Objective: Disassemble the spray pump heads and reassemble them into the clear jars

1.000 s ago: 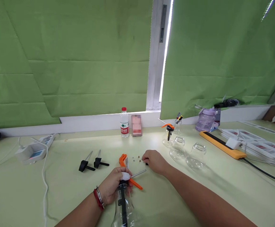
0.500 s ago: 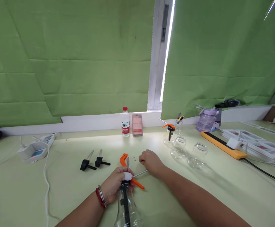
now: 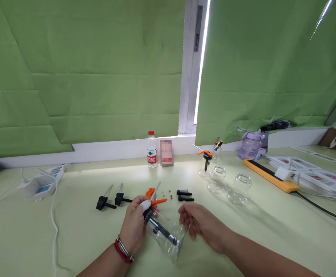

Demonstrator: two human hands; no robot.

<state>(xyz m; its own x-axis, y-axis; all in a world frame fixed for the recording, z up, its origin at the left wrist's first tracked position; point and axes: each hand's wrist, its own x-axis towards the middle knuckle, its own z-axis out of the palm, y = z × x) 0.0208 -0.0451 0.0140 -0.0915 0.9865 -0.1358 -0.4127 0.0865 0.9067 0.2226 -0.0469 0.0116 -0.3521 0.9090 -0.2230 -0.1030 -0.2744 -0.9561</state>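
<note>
My left hand (image 3: pixel 136 223), with a white wrap on its thumb, is closed around the black-topped neck of a clear bottle (image 3: pixel 172 231). The bottle tilts, its base toward the lower right, and a black tube (image 3: pixel 162 231) shows inside. Beyond the neck are an orange lever (image 3: pixel 159 201) and a thin metal rod (image 3: pixel 155 191); whether they join the bottle's top is hidden by my fingers. Close to the bottle's base hovers my right hand (image 3: pixel 205 225), slightly blurred, fingers loosely bent and apart, holding nothing I can see.
Two black parts with springs (image 3: pixel 184 195) lie beyond my right hand, beside tiny loose pieces (image 3: pixel 171 197). Two black caps with stems (image 3: pixel 102 202) lie left. Clear jars (image 3: pixel 239 188) and an orange-levered bottle (image 3: pixel 206 161) stand right, near a yellow power strip (image 3: pixel 271 176).
The bottle has swung from pointing toward me to pointing lower right. My right hand has drawn back from the small parts toward the bottle's base, uncovering the two spring parts.
</note>
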